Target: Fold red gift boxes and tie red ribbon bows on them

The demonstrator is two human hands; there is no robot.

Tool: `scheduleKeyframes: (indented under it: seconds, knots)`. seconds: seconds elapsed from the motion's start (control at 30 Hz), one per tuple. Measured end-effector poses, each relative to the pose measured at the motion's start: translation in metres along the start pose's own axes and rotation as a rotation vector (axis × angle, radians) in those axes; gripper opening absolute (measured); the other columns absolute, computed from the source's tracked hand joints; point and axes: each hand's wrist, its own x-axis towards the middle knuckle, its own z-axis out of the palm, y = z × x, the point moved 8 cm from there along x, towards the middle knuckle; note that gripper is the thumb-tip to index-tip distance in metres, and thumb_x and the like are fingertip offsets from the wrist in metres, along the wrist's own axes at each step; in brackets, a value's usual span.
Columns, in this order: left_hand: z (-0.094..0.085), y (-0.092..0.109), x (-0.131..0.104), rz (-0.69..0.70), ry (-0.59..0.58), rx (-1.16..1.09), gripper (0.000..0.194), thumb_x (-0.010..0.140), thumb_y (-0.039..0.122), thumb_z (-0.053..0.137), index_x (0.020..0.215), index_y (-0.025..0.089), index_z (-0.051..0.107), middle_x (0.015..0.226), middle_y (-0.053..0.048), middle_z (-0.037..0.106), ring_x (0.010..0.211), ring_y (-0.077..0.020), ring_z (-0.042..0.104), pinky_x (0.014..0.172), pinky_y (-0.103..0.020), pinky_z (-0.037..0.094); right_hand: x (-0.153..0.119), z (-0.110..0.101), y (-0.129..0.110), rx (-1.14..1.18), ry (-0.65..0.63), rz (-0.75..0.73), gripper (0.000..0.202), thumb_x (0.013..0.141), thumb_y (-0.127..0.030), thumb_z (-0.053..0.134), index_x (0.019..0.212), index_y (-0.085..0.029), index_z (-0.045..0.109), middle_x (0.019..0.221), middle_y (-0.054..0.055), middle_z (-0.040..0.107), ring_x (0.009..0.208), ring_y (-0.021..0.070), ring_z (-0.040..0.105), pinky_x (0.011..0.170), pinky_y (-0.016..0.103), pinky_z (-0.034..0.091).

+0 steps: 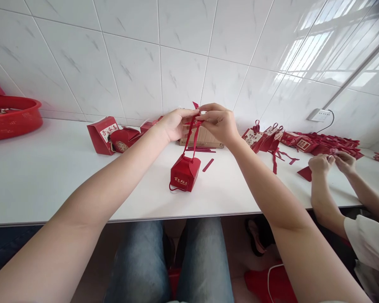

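A small red gift box with gold lettering stands near the table's front, slightly turned. Red ribbon rises from its top in two strands to my raised hands. My left hand pinches the ribbon from the left with thumb and fingertips. From the right, my right hand is closed on the same ribbon, its fingertips close to the left ones. A short ribbon tail sticks up above the fingers. The exact crossing of the strands is hidden by the fingers. A dark red cord loops at the box's lower left.
Behind the hands lies a brown cardboard box, with loose red strips before it. More red gift boxes stand left; tagged ones stand right. A red basin sits far left. A co-worker's hands work at right.
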Motion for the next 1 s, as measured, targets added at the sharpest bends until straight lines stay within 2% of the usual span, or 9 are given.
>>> scheduleKeyframes:
  seconds: [0.13, 0.27, 0.37, 0.47, 0.57, 0.67, 0.8, 1.0]
  knots:
    - [-0.014, -0.004, 0.005, 0.040, 0.049, 0.032, 0.019, 0.072, 0.033, 0.071, 0.079, 0.017, 0.065, 0.080, -0.008, 0.070, 0.078, -0.0276, 0.069, 0.072, -0.046, 0.054, -0.011, -0.006, 0.011, 0.035, 0.038, 0.097, 0.012, 0.080, -0.020, 0.062, 0.084, -0.023, 0.073, 0.113, 0.004, 0.062, 0.099, 0.0192, 0.063, 0.084, 0.037, 0.053]
    - [-0.042, -0.017, 0.001, -0.001, 0.124, 0.002, 0.022, 0.069, 0.034, 0.074, 0.082, 0.018, 0.066, 0.083, -0.007, 0.070, 0.080, -0.0261, 0.070, 0.070, -0.040, 0.052, -0.040, -0.017, 0.023, 0.130, 0.081, 0.150, 0.005, 0.076, -0.022, 0.070, 0.077, -0.025, 0.074, 0.103, 0.003, 0.066, 0.103, 0.0198, 0.062, 0.090, 0.039, 0.051]
    - [-0.073, -0.036, -0.015, -0.061, 0.233, -0.069, 0.020, 0.067, 0.030, 0.075, 0.081, 0.018, 0.065, 0.081, -0.005, 0.070, 0.077, -0.0216, 0.069, 0.068, -0.034, 0.051, -0.081, -0.025, 0.041, 0.188, 0.098, 0.249, 0.002, 0.074, -0.025, 0.072, 0.074, -0.026, 0.073, 0.097, 0.002, 0.068, 0.097, 0.0191, 0.064, 0.088, 0.039, 0.051]
    - [-0.108, -0.064, -0.040, -0.168, 0.404, -0.163, 0.012, 0.070, 0.021, 0.071, 0.076, 0.017, 0.062, 0.073, -0.004, 0.067, 0.068, -0.0168, 0.067, 0.065, -0.030, 0.049, -0.130, -0.025, 0.068, 0.273, 0.100, 0.415, 0.005, 0.073, -0.030, 0.075, 0.072, -0.026, 0.072, 0.093, 0.002, 0.069, 0.095, 0.0190, 0.064, 0.088, 0.038, 0.049]
    - [-0.138, -0.091, -0.062, -0.240, 0.534, -0.200, 0.003, 0.076, 0.015, 0.064, 0.076, 0.015, 0.061, 0.072, -0.005, 0.066, 0.065, -0.0146, 0.065, 0.062, -0.027, 0.049, -0.177, -0.023, 0.098, 0.379, 0.172, 0.627, 0.012, 0.071, -0.035, 0.076, 0.071, -0.024, 0.071, 0.090, 0.003, 0.070, 0.091, 0.0192, 0.064, 0.082, 0.036, 0.049]
    - [-0.158, -0.108, -0.074, -0.264, 0.597, -0.198, 0.005, 0.080, 0.012, 0.058, 0.076, 0.014, 0.060, 0.072, -0.006, 0.066, 0.066, -0.0151, 0.066, 0.059, -0.026, 0.049, -0.207, -0.020, 0.121, 0.455, 0.282, 0.778, 0.020, 0.067, -0.039, 0.078, 0.074, -0.022, 0.070, 0.082, 0.004, 0.071, 0.082, 0.0181, 0.064, 0.075, 0.034, 0.048]
    - [-0.164, -0.106, -0.077, -0.213, 0.607, -0.193, 0.011, 0.082, 0.009, 0.056, 0.073, 0.014, 0.056, 0.071, -0.006, 0.067, 0.064, -0.0163, 0.066, 0.057, -0.027, 0.049, -0.213, -0.014, 0.138, 0.469, 0.352, 0.857, 0.027, 0.065, -0.042, 0.079, 0.072, -0.021, 0.065, 0.069, 0.001, 0.067, 0.070, 0.0154, 0.064, 0.067, 0.029, 0.046]
    - [-0.157, -0.074, -0.078, -0.056, 0.642, -0.163, 0.022, 0.089, 0.010, 0.052, 0.068, 0.017, 0.046, 0.073, -0.001, 0.068, 0.068, -0.0119, 0.064, 0.069, -0.028, 0.052, -0.184, 0.000, 0.149, 0.526, 0.440, 0.845, 0.030, 0.065, -0.043, 0.078, 0.074, -0.019, 0.061, 0.071, -0.001, 0.065, 0.066, 0.0118, 0.063, 0.063, 0.025, 0.044]
